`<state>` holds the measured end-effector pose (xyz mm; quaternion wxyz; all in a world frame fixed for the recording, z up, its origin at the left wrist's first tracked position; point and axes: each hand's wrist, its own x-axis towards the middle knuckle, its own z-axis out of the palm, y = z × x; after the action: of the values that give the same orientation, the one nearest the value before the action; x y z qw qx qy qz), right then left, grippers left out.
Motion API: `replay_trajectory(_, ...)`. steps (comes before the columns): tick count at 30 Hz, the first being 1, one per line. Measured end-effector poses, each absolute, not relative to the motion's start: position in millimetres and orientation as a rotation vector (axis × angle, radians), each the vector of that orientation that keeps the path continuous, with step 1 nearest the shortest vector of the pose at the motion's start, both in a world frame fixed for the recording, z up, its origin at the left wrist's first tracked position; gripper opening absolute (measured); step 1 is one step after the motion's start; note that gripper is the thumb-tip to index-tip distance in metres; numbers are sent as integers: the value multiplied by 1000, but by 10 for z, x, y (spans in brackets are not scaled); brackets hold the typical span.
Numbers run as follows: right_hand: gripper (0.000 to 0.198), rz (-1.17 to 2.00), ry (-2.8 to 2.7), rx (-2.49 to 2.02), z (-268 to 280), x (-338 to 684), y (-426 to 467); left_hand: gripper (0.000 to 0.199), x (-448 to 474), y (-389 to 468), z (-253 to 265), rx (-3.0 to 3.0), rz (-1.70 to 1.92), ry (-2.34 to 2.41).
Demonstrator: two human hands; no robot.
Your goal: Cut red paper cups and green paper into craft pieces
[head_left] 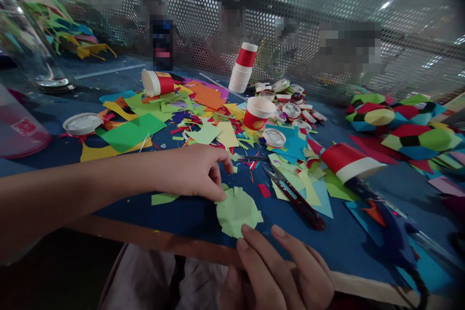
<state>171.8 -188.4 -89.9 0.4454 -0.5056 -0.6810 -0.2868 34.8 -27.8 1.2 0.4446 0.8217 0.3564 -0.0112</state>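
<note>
A light green round paper piece (238, 210) with cut tabs around its edge lies on the blue tabletop near the front edge. My left hand (203, 169) comes in from the left, its thumb touching the disc's upper left edge. The left fingers curve apart from the thumb, with nothing visible between them. At the disc's lower edge rest fingertips of my right hand (283, 271), whose fingers are spread and loosely bent. A pair of dark-red-handled snips (296, 196) lies just right of the disc. Beside my left hand is a green paper strip (163, 198).
Coloured paper scraps (207, 94) spread across the middle. An upright paper cup (257, 112), a cup stack (243, 68) and a pile of round lids (290, 101) stand behind. A blue glue gun (390, 232) lies right, paper balls (417, 131) beyond, a glass bottle (47, 58) left.
</note>
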Motion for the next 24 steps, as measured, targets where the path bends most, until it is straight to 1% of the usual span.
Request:
replay_trajectory(2, 12, -720, -1591, -1256, -871, 1644, -1834, 36, 310, -271, 19, 2027, 50, 865)
replay_trajectory(4, 13, -634, -1573, -1298, -846, 1605, -1801, 29, 261, -269, 25, 2012, 160, 851)
replay_trajectory(8, 30, -529, -1807, -1298, -821, 1671, -1797, 25, 170, -273, -33, 2009, 359, 837)
replay_trajectory(12, 43, -457, -1894, -1314, -802, 1748, -1823, 18, 128, -280, -165, 2041, 458, 825)
replay_trajectory(15, 46, -449, -1930, -1354, -788, 1747, -1830, 14, 126, -307, -219, 2087, 467, 809)
replay_trajectory(19, 46, -508, -1939, -1365, -803, 1739, -1815, 14, 130, -356, -217, 2143, 422, 830)
replay_trajectory(24, 50, -478, -1999, -1348, -807, 1761, -1811, 14, 117, -367, -240, 2217, 455, 755)
